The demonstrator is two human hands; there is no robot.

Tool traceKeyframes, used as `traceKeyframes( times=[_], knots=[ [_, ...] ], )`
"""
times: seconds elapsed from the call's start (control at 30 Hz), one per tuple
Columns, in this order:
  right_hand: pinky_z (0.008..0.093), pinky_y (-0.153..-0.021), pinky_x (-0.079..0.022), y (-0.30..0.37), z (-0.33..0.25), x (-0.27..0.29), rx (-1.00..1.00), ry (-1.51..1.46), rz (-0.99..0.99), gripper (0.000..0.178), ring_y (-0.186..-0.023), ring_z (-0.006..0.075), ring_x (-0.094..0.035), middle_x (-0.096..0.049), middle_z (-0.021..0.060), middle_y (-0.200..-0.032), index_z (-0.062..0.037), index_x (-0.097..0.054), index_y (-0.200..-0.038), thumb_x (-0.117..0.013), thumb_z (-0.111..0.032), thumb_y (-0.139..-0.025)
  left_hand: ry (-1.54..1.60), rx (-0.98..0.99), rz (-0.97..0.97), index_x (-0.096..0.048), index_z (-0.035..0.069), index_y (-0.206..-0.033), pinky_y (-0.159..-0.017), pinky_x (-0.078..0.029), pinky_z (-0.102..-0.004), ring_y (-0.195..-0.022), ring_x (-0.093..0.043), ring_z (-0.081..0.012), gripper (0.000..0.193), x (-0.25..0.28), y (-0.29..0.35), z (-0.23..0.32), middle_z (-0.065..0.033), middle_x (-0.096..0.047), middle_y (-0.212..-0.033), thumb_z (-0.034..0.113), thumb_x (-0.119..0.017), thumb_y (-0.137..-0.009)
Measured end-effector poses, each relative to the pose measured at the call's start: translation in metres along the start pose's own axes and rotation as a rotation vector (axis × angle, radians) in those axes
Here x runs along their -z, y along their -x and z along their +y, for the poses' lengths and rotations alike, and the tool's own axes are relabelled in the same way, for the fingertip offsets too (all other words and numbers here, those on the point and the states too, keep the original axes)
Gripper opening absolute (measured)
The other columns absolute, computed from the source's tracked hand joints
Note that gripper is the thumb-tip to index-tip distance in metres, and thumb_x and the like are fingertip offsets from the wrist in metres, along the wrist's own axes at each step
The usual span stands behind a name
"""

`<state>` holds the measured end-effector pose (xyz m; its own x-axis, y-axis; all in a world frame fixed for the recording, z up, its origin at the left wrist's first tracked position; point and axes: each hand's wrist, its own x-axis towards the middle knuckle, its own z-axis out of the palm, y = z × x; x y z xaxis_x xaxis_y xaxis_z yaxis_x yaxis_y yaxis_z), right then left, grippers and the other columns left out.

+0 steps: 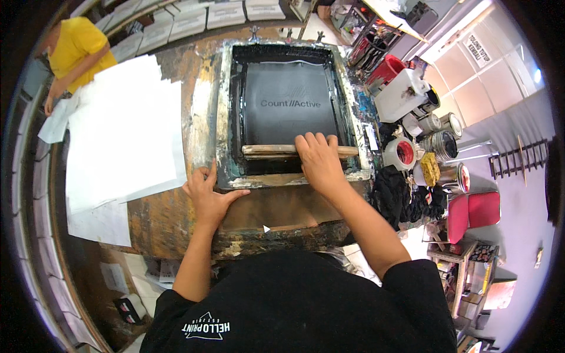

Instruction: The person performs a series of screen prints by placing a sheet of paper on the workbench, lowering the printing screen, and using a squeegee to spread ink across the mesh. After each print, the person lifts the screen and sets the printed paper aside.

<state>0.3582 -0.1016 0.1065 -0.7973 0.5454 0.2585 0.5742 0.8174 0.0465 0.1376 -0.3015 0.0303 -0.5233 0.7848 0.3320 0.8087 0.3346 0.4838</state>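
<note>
A screen printing frame [222,126] with a pale, ink-stained border lies on the worn wooden table in front of me. Dark ink edges its mesh, and pale lettering and a design show in the dark middle [288,82]. Across the near end of the mesh lies a wooden-handled squeegee [271,149]. My right hand [321,162] is closed over its handle, right of the middle, fingers wrapped over the far side. At the frame's near left corner, my left hand [209,197] has its thumb stretched along the front edge and its fingers apart against the left side.
Large white sheets [126,135] cover the table's left. A person in a yellow shirt [79,53] stands beyond them, holding a paper. Along the right are a white jerrycan [401,94], several ink tins, a yellow sponge [430,167] and black rags [391,194]. A red chair [484,210] stands farther right.
</note>
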Motion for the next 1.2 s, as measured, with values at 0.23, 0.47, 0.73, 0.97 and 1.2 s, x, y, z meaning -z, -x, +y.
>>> traceKeyframes(
  times=[0.23,0.47,0.73,0.97,1.2],
  knots=[
    [0.0537,-0.1,-0.034,0.019,-0.01,0.039,-0.003,-0.099,0.106,0.048,-0.104,0.03,-0.055,-0.054,0.01,-0.104,-0.0079,-0.06,-0.11,-0.085,-0.036,-0.081,0.794,0.293,-0.008,-0.056,-0.005,-0.151,-0.083,-0.056,-0.0298,-0.098,-0.07,-0.017,0.098,0.014,-0.017,0.033,-0.0118,-0.074,-0.117,0.022,-0.104,-0.07],
    [0.0512,-0.092,-0.037,-0.053,0.017,0.109,0.031,0.005,0.453,0.04,-0.095,0.0303,-0.059,-0.059,0.0073,-0.095,-0.0127,-0.061,-0.103,-0.081,-0.039,-0.08,0.971,0.079,0.264,-0.038,-0.006,-0.162,-0.09,-0.056,-0.0309,-0.106,-0.069,-0.0165,0.102,0.044,-0.077,0.06,-0.0152,-0.069,-0.133,0.035,-0.094,-0.087],
    [0.0473,-0.088,-0.045,-0.15,0.051,0.188,0.076,0.044,0.54,0.042,-0.091,0.0408,-0.066,-0.071,0.019,-0.096,-0.0043,-0.07,-0.108,-0.064,-0.045,-0.097,0.565,0.198,0.103,-0.064,-0.004,-0.126,-0.087,-0.055,-0.0382,-0.105,-0.07,-0.0267,0.04,-0.065,-0.221,-0.006,-0.018,-0.068,-0.123,0.032,-0.064,-0.11],
    [0.036,-0.049,-0.043,-0.181,0.038,0.221,-0.059,-0.195,0.509,0.063,-0.052,0.0211,-0.06,-0.062,0.0115,-0.058,0.0029,-0.067,-0.075,-0.062,-0.053,-0.103,-0.07,-0.343,0.284,-0.079,0.006,-0.116,-0.078,-0.054,-0.0492,-0.086,-0.064,-0.036,0.028,-0.161,-0.308,-0.013,-0.015,-0.063,-0.1,0.029,-0.073,-0.101],
    [0.0358,-0.051,-0.044,-0.182,0.046,0.213,-0.071,-0.137,0.547,0.056,-0.052,0.0205,-0.06,-0.064,0.0111,-0.06,0.0026,-0.068,-0.076,-0.063,-0.047,-0.102,0.242,-0.244,0.265,-0.081,0.007,-0.107,-0.072,-0.054,-0.0474,-0.077,-0.067,-0.0395,0.021,-0.124,-0.286,-0.017,-0.0183,-0.07,-0.083,0.025,-0.071,-0.103]
  ],
)
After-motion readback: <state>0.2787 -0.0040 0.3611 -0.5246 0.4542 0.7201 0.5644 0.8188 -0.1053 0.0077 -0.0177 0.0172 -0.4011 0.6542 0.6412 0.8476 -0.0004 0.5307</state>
